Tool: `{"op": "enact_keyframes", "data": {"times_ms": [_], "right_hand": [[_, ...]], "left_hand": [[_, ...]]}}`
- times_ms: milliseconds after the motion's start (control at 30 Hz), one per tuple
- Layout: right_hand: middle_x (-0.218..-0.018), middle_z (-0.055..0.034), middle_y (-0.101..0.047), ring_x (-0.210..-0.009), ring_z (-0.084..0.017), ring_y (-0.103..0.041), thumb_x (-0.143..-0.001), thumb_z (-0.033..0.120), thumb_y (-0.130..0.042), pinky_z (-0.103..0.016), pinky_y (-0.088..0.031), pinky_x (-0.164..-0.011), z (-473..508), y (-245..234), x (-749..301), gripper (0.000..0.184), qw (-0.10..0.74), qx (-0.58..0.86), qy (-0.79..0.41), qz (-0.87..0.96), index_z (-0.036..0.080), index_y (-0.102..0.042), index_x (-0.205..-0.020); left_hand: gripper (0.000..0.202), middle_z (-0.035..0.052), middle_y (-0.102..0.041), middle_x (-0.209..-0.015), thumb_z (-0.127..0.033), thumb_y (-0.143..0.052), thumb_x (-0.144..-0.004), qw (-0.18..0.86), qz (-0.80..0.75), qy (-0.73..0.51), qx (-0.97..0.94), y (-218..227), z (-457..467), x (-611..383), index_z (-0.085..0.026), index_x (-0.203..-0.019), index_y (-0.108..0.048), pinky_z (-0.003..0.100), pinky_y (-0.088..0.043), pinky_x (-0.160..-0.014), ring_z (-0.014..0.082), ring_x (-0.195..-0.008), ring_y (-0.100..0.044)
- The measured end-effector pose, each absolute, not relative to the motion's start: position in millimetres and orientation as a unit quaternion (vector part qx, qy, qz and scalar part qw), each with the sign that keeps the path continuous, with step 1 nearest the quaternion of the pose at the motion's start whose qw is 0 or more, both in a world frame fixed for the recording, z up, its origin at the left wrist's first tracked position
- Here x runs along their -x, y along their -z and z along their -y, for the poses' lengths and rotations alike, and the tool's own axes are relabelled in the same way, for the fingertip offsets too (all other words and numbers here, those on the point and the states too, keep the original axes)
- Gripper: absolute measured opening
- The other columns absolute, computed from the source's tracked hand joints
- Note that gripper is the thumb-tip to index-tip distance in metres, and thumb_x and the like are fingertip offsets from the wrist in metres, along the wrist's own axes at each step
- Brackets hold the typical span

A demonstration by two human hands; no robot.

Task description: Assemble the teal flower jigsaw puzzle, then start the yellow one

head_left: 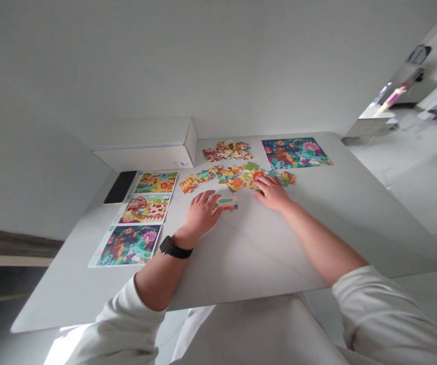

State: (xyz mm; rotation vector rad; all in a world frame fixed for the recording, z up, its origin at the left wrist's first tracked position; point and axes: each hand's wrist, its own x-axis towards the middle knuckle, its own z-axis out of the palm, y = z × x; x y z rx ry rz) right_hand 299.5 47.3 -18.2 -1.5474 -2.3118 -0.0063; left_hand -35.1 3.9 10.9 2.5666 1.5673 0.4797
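Note:
My left hand (202, 214), with a black smartwatch (176, 248) on its wrist, lies on the table with its fingers stretched out. Its fingertips and thumb touch the left side of a small joined patch of jigsaw pieces (227, 203). My right hand (274, 193) reaches the right part of a spread of loose yellow and orange jigsaw pieces (234, 182). Its fingers are extended and rest on the pieces; nothing is visibly gripped. Behind that spread lies a second pile of red and cream jigsaw pieces (228, 150).
A finished-looking dark blue jigsaw picture (296, 152) lies at the back right. On the left are a printed sheet with three pictures (142, 210) and a black phone (120, 187). A white box (146, 156) stands against the wall on the table (249, 263).

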Motion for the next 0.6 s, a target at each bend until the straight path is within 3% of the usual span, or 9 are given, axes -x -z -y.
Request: {"op": "enact_keyframes", "data": {"times_ms": [200, 367, 600], "right_hand": [[-0.14, -0.0138, -0.075, -0.132, -0.037, -0.064, -0.109, 0.044, -0.059, -0.062, -0.045, -0.121, -50.8, 21.6, -313.4, 0.036, 0.228, 0.563, 0.03, 0.794, 0.028, -0.082, -0.131], [-0.142, -0.016, -0.073, -0.133, -0.039, -0.063, -0.108, 0.042, -0.062, -0.062, -0.044, -0.121, -52.1, 20.3, -312.3, 0.035, 0.205, 0.575, 0.02, 0.792, 0.025, -0.082, -0.131], [-0.139, -0.0139, -0.072, -0.133, -0.037, -0.064, -0.106, 0.042, -0.067, -0.058, -0.047, -0.121, -52.2, 18.2, -313.3, 0.033, 0.203, 0.578, 0.023, 0.79, 0.031, -0.084, -0.133]], "left_hand": [[0.041, 0.0142, -0.063, -0.159, -0.035, -0.057, -0.107, 0.044, -0.516, -0.16, -0.841, -10.3, -5.8, 31.7, -0.024, -0.146, -0.067, 0.053, -0.047, -0.126, 0.0328, -0.147, -0.058], [0.044, 0.0137, -0.066, -0.155, -0.039, -0.059, -0.108, 0.058, -0.509, -0.153, -0.845, -18.6, -14.5, 23.4, -0.025, -0.149, -0.066, 0.052, -0.047, -0.125, 0.0321, -0.145, -0.06], [0.05, 0.0117, -0.06, -0.164, -0.044, -0.063, -0.108, 0.052, -0.476, -0.123, -0.869, -22.4, -46.9, -6.9, -0.028, -0.155, -0.064, 0.055, -0.043, -0.129, 0.0336, -0.151, -0.055]]}}
